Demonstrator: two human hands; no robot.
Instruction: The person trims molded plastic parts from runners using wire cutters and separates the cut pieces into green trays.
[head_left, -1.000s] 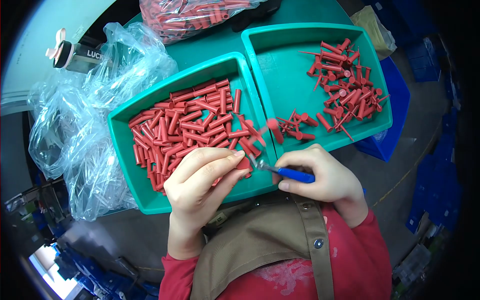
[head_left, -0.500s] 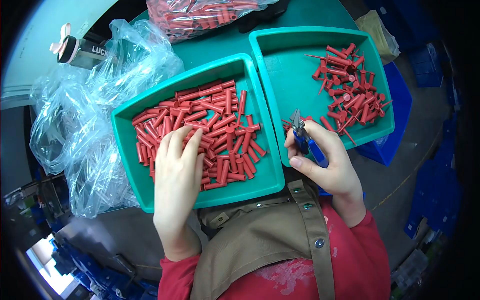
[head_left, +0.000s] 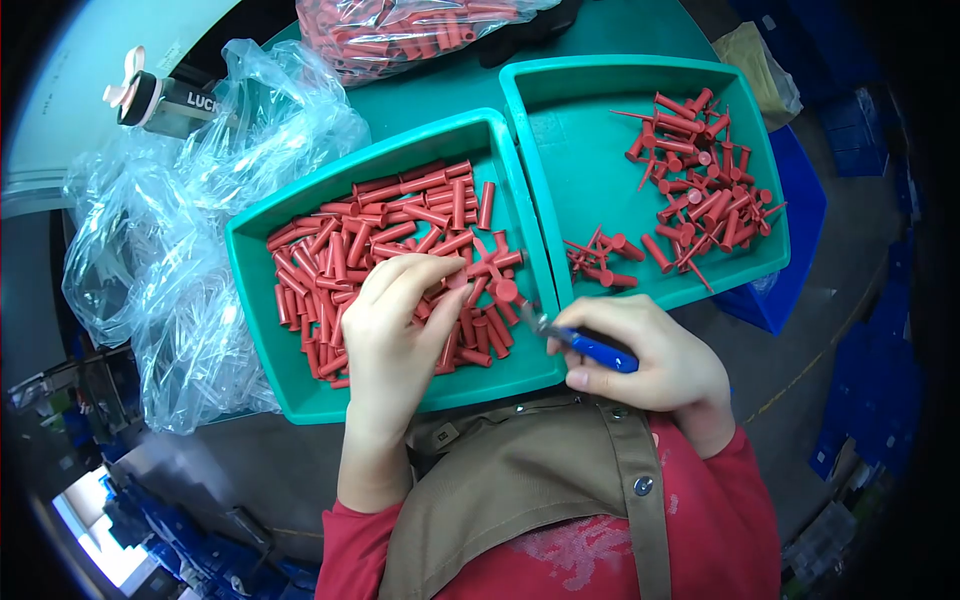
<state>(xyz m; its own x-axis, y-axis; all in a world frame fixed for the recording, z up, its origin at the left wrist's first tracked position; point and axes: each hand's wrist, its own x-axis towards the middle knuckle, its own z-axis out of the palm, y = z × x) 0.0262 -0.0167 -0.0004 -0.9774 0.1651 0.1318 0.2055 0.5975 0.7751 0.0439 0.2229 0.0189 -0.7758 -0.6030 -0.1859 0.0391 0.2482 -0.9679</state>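
My left hand [head_left: 395, 305] hovers over the left green bin, thumb and forefinger pinched on a red plastic piece with a round flat end [head_left: 457, 279]. Loose red flanged tubes [head_left: 345, 240] fill much of the bin below it. My right hand [head_left: 650, 355] is wrapped round blue-handled nippers [head_left: 600, 350]. Their metal jaws point left, over the bin's right wall, close to red round-ended pieces [head_left: 506, 290]. Whether the jaws touch any of these I cannot tell. The left fingers partly hide the held piece.
The right green bin [head_left: 570, 170] holds a heap of red pieces, some with thin spikes [head_left: 705, 190], and a small cluster at its near left corner [head_left: 603, 262]. Crumpled clear plastic [head_left: 200, 270], a bottle [head_left: 170, 105] and a bag of red parts [head_left: 400, 40] lie around the bins.
My left hand has moved right, from reaching into the tubes to pinching a red piece. My right hand has come down and left, turning the nippers' jaws toward the left bin.
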